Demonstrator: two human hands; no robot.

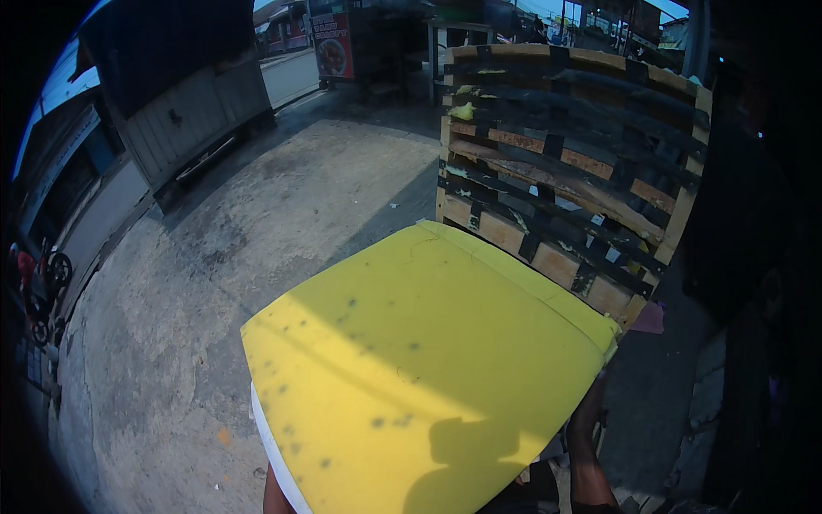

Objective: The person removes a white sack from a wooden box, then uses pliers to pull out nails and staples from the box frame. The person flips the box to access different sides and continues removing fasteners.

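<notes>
A thick yellow foam slab, spotted with dark specks, fills the lower middle of the view. A band runs along its far right edge, and a white layer shows under its left side. At the right edge my right hand grips the slab, its fingers mostly hidden behind the foam. My left forearm rises beneath the lower left edge; the left hand itself is covered by the slab. Just beyond stands a wooden frame strung with dark straps, with yellow foam scraps stuck to it.
Worn concrete stretches to the left and ahead. A pale cart with a dark cover stands at the far left, a stall with a red sign farther back. A motorbike is at the left rim. Deep shade covers the right side.
</notes>
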